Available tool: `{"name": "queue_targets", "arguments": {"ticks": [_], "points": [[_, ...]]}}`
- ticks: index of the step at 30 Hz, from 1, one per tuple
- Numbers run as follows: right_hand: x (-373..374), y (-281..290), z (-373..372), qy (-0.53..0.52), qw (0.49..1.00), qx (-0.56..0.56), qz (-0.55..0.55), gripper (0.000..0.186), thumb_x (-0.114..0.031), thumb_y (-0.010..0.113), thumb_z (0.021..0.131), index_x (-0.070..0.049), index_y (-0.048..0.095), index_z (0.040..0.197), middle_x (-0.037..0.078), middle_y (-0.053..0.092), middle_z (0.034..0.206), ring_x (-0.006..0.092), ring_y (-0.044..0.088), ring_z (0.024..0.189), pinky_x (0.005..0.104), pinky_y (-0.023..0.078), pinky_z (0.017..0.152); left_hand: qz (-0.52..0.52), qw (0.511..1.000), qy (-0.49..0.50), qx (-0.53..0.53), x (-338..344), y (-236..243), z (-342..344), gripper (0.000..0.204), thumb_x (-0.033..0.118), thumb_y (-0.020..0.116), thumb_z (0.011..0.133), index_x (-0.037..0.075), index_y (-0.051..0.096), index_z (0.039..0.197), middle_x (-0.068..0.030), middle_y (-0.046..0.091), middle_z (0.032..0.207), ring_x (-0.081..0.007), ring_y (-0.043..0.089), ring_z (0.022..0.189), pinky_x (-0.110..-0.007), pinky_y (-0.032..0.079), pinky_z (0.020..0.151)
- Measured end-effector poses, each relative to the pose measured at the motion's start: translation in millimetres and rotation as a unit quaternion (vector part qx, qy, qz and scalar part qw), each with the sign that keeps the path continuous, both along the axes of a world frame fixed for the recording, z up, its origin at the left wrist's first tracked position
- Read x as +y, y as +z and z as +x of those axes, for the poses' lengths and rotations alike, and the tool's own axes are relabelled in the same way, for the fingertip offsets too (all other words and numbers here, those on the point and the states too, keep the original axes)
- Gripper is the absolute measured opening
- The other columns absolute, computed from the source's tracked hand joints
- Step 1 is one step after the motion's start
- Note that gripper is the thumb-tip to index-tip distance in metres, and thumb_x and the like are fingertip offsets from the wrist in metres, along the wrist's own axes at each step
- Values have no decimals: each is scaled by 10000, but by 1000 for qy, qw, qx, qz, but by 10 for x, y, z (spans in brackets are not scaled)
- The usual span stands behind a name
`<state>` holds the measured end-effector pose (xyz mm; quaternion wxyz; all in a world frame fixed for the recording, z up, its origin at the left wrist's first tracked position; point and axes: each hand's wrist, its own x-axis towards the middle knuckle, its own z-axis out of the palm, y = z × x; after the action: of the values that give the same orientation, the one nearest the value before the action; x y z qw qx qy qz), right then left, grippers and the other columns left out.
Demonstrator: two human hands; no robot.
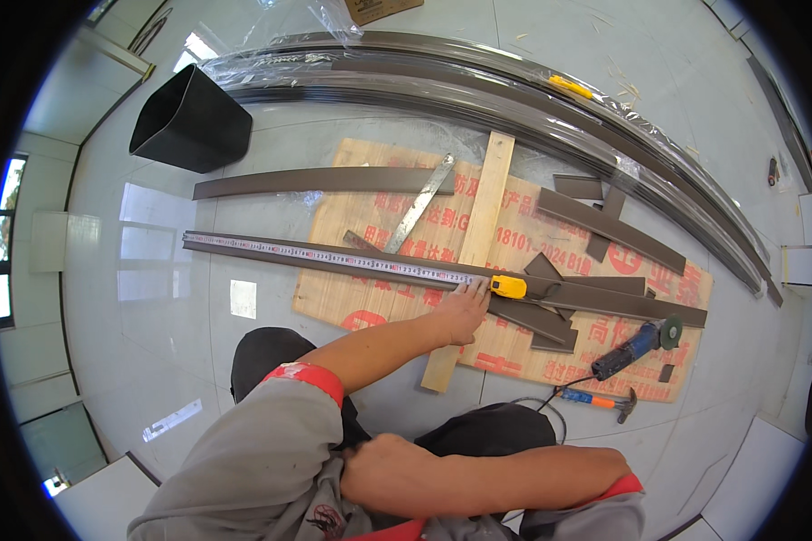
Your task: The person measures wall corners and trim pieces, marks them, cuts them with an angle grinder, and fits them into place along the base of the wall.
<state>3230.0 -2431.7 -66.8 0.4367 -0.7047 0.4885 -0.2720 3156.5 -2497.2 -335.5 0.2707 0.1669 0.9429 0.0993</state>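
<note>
A long brown trim strip (641, 304) lies across the board, its left end past the board's edge. Along it a tape measure's white blade (352, 261) is pulled out from the yellow case (509, 287). My left hand (463, 311) is closed at the blade's end beside that case, its fingers pressing the tape onto the strip. My right hand (370, 464) is drawn across to my waist against the grey shirt, its fingers hidden. A metal ruler or straight blade (421, 203) rests slantwise beyond the strip, left of a wooden batten (485, 198).
Printed wooden board (334, 302) lies on the tiles beneath several brown offcuts (609, 230). An angle grinder (636, 347) and a hammer (600, 399) are at right. Plastic-wrapped long profiles (406, 81) span the far side, with a yellow tool (571, 87) on them. Far left stands a black bin (198, 122).
</note>
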Motion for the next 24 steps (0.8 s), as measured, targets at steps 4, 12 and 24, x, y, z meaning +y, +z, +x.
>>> {"name": "queue_targets", "arguments": {"ticks": [4, 12, 24], "points": [[-117, -8, 156, -11, 999, 35, 22, 55, -75, 671, 703, -28, 685, 679, 193, 692, 824, 372, 689, 752, 438, 553, 636, 16, 1000, 1, -1, -24, -44, 16, 1063, 444, 797, 757, -135, 296, 1494, -320, 230, 1599, -423, 218, 1505, -459, 259, 1207], [-170, -449, 722, -110, 970, -207, 65, 162, -24, 618, 718, 26, 689, 856, 254, 679, 883, 430, 664, 862, 457, 540, 744, 26, 1000, -1, 9, -38, -38, 10, 1094, 478, 810, 740, -144, 305, 1485, -333, 245, 1587, -432, 245, 1493, -468, 270, 1203], [-160, 129, -180, 48, 994, -34, 92, 186, -22, 653, 690, 45, 671, 862, 232, 637, 1140, 358, 672, 906, 437, 546, 672, 32, 999, 11, 8, -47, -73, 39, 1080, 465, 817, 726, -153, 335, 1470, -336, 270, 1576, -433, 253, 1486, -477, 273, 1196]]}}
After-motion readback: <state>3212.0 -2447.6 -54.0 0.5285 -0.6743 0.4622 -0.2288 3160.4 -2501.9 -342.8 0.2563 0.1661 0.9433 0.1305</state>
